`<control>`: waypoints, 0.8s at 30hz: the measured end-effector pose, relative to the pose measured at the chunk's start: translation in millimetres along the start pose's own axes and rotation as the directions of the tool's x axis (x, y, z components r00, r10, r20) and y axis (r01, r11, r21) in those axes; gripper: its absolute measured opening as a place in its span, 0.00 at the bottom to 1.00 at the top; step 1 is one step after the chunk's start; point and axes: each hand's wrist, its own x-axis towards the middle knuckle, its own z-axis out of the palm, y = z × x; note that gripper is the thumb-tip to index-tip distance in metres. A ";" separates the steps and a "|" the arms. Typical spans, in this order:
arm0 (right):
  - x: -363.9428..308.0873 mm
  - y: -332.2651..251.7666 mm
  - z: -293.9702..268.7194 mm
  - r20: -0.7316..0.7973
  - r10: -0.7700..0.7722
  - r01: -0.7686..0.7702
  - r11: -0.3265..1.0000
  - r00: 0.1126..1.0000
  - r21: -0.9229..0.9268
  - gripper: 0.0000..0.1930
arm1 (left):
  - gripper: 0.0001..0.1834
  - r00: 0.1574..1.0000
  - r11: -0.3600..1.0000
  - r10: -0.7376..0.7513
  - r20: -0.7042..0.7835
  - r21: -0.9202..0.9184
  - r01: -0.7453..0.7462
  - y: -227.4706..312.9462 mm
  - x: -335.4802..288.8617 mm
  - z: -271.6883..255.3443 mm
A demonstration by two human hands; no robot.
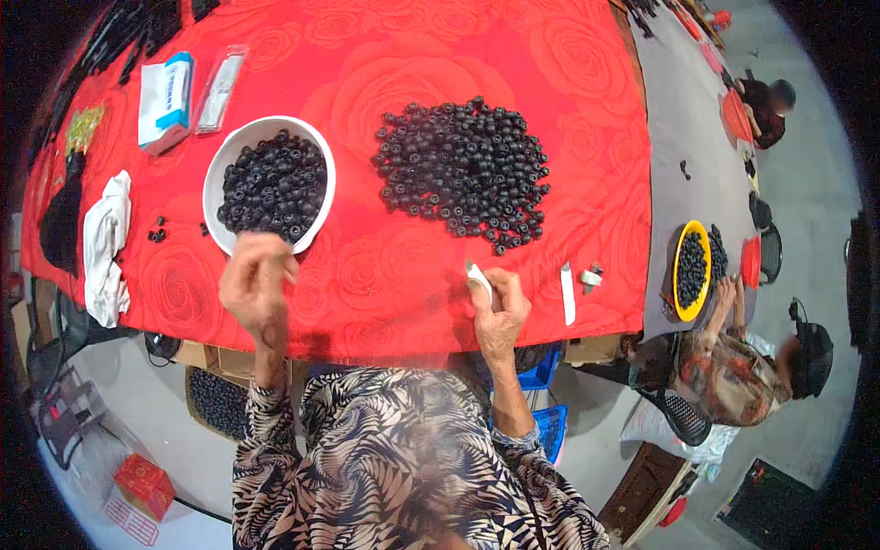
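Note:
My left hand is over the near rim of a white bowl, its fingers curled together; whatever they may hold is hidden. Many small round black pieces with holes fill the bowl. Between thumb and fingers, my right hand grips a short white-handled tool whose small dark tip points up and away from me. Beyond that hand, a broad heap of the same black pieces lies loose on the red rose-patterned tablecloth.
Right of my right hand lie a slim white strip and a small grey-white object. At left are a white cloth, a tissue pack and a few stray pieces. A co-worker sits by a yellow bowl.

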 end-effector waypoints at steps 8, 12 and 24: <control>9.2 2.9 -15.0 -0.003 0.125 -0.125 0.991 0.992 0.045 0.07 | 0.11 0.980 0.993 -0.110 0.168 -0.026 0.116 -26.9 -48.2 10.9; 12.5 5.1 -14.7 0.003 0.108 -0.108 0.991 0.994 0.080 0.08 | 0.12 0.961 0.966 -0.251 0.115 -0.025 0.255 -34.0 -51.1 16.2; 6.5 0.9 -10.0 0.025 0.099 -0.100 0.992 0.995 0.072 0.09 | 0.11 0.916 0.941 -0.339 0.217 0.087 0.328 -30.1 -46.2 14.8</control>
